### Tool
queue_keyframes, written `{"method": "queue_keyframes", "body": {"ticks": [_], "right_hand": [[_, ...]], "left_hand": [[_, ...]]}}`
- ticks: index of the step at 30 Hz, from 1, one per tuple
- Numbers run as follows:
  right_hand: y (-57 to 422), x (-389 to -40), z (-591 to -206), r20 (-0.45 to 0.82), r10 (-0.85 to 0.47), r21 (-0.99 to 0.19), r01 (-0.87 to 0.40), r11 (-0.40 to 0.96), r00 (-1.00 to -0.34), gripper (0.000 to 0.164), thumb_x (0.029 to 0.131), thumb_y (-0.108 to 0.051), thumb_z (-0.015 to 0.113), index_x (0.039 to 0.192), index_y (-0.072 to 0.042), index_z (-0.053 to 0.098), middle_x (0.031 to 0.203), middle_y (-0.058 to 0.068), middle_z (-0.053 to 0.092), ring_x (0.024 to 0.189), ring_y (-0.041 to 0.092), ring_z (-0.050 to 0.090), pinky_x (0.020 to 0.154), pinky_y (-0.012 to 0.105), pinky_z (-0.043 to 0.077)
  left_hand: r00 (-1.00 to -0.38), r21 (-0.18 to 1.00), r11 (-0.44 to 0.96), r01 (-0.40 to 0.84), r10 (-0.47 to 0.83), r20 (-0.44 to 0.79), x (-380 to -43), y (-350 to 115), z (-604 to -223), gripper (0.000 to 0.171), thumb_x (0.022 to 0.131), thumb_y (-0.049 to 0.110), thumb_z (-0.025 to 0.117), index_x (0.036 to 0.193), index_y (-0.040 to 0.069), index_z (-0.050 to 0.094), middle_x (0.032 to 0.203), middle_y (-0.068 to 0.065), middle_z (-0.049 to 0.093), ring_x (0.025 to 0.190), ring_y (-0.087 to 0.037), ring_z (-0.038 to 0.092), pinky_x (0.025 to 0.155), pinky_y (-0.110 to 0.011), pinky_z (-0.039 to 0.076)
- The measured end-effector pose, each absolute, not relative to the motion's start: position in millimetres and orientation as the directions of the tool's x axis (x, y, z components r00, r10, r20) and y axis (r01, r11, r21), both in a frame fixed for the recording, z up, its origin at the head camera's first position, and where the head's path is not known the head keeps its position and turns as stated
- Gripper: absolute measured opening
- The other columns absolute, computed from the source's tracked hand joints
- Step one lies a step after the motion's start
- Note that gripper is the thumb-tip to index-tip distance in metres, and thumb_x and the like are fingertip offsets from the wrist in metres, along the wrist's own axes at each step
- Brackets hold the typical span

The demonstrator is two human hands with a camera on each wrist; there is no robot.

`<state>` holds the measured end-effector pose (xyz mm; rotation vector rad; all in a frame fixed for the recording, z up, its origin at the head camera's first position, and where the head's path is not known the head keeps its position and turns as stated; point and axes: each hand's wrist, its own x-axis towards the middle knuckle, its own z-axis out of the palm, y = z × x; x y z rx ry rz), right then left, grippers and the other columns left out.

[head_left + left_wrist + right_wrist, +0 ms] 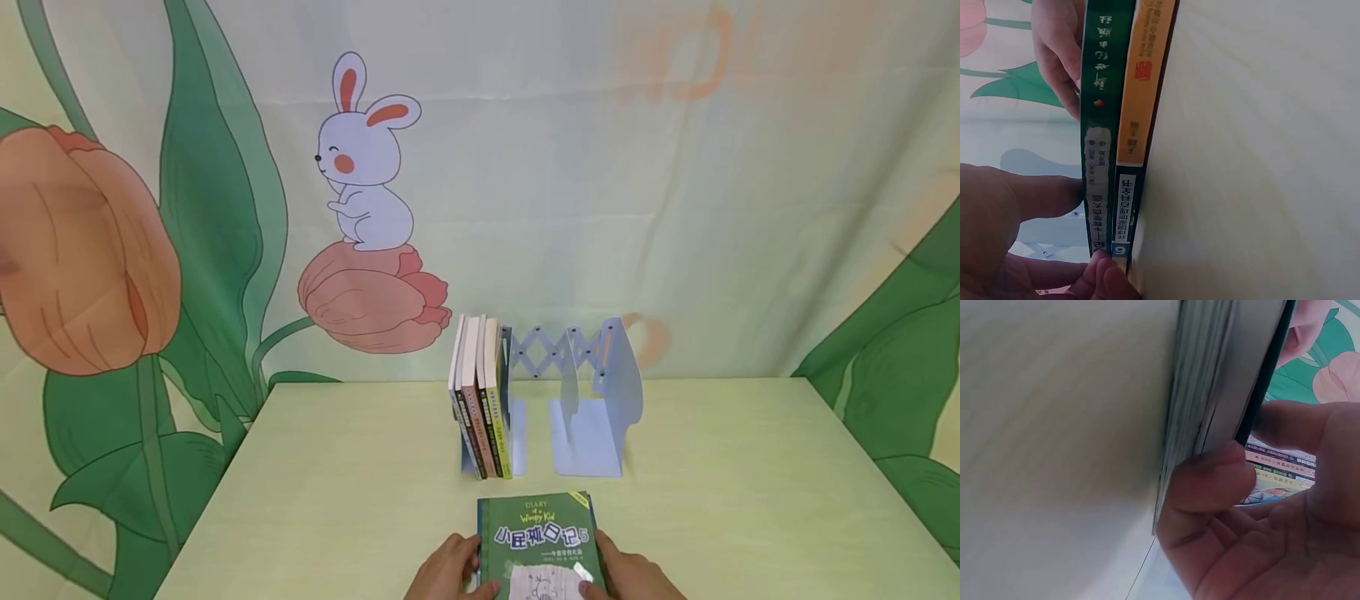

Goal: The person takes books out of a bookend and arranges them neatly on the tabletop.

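A green Diary of a Wimpy Kid book (536, 533) lies cover up at the near middle of the table. Under it is another book with an orange and dark blue spine (1132, 119). My left hand (450, 568) grips the green book at its spine side, thumb on the cover and fingertips against the spines. On the opposite side my right hand (637, 575) holds it, thumb on the cover and a curled finger (1210, 481) at the page edges. How far the fingers reach under either book is hidden.
Behind the stack stands a pale blue expanding bookend (626, 383). Several upright books (483, 408) lean slightly in its left section; a divider (570, 375) stands farther right. A printed curtain with a rabbit (367, 183) hangs behind the table (337, 475).
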<state>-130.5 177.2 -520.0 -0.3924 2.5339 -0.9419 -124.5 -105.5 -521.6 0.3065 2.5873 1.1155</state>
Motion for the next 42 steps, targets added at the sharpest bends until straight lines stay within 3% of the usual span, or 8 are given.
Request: {"method": "queue_keyframes", "body": {"ticks": [5,8,14,19,29,35,38,42], "right_hand": [[173.6,-131.0,-514.7,-0.344,-0.311,-0.646,-0.017,0.763,-0.886,0.081,0.087,-0.039,0.070,0.147,0.003,0.036,0.105,0.007,0.070,0.094,0.027,0.064,0.085,0.060,0.050],[174.7,-130.0,-511.9,-0.352,-0.271,-0.634,0.015,0.774,-0.896,0.086,0.085,-0.047,0.070,0.149,-0.002,0.035,0.106,0.002,0.063,0.091,0.022,0.060,0.082,0.054,0.051],[180.7,-130.9,-510.7,-0.244,-0.295,-0.590,-0.100,0.801,-0.924,0.077,0.087,-0.051,0.066,0.146,-0.006,0.041,0.106,0.002,0.052,0.077,0.016,0.053,0.061,0.035,0.044],[183.8,-128.8,-511.6,-0.130,-0.349,-0.592,-0.210,0.778,-0.928,0.068,0.089,-0.051,0.064,0.143,-0.013,0.048,0.119,0.004,0.050,0.082,0.014,0.052,0.062,0.031,0.043],[183.5,-122.7,-512.6,0.055,-0.365,-0.537,-0.335,0.774,-0.929,0.064,0.086,-0.054,0.064,0.139,-0.021,0.054,0.139,0.006,0.050,0.119,0.033,0.053,0.080,0.057,0.046],[179.8,-125.5,-509.9,-0.011,-0.376,-0.533,-0.313,0.786,-0.926,0.074,0.084,-0.064,0.061,0.146,-0.025,0.046,0.157,0.011,0.036,0.141,0.045,0.034,0.101,0.075,0.029],[178.8,-125.4,-510.1,-0.003,-0.389,-0.537,-0.327,0.778,-0.921,0.075,0.085,-0.062,0.062,0.148,-0.026,0.043,0.160,0.011,0.031,0.144,0.047,0.027,0.101,0.079,0.023],[177.9,-123.8,-513.4,0.101,-0.423,-0.539,-0.407,0.738,-0.900,0.073,0.086,-0.053,0.066,0.149,-0.025,0.043,0.160,0.014,0.030,0.143,0.051,0.029,0.096,0.080,0.027]], "left_hand": [[-0.933,0.738,0.674,0.049,0.294,-0.207,-125.3,-105.0,-520.7,0.068,0.084,0.036,0.073,0.127,-0.013,0.054,0.087,0.000,0.046,0.071,-0.008,0.039,0.062,-0.024,0.031],[-0.939,0.732,0.678,0.067,0.292,-0.184,-123.1,-105.0,-519.9,0.072,0.082,0.037,0.074,0.131,-0.010,0.052,0.089,0.001,0.046,0.070,-0.007,0.039,0.060,-0.024,0.032],[-0.962,0.630,0.774,0.058,0.211,-0.171,-121.0,-101.1,-511.6,0.073,0.081,0.046,0.072,0.137,0.003,0.051,0.092,0.002,0.048,0.073,-0.008,0.042,0.059,-0.027,0.036],[-0.972,0.555,0.831,0.046,0.165,-0.167,-119.3,-96.7,-504.0,0.070,0.082,0.050,0.068,0.135,0.007,0.055,0.097,0.001,0.051,0.080,-0.013,0.045,0.062,-0.031,0.040],[-0.965,0.526,0.825,0.206,0.260,-0.031,-110.4,-96.7,-500.9,0.070,0.084,0.055,0.062,0.139,0.011,0.054,0.131,-0.012,0.053,0.116,-0.035,0.050,0.087,-0.054,0.045],[-0.955,0.487,0.826,0.283,0.289,0.064,-107.9,-95.8,-503.5,0.080,0.082,0.062,0.061,0.145,0.015,0.048,0.151,-0.013,0.042,0.137,-0.043,0.039,0.101,-0.067,0.036],[-0.955,0.484,0.827,0.284,0.286,0.072,-107.1,-93.9,-503.5,0.082,0.082,0.066,0.060,0.149,0.020,0.044,0.158,-0.011,0.034,0.143,-0.044,0.031,0.104,-0.071,0.030],[-0.955,0.500,0.816,0.290,0.280,0.097,-106.1,-91.1,-502.5,0.084,0.082,0.067,0.059,0.151,0.023,0.040,0.162,-0.010,0.026,0.147,-0.043,0.025,0.105,-0.073,0.026]]}}
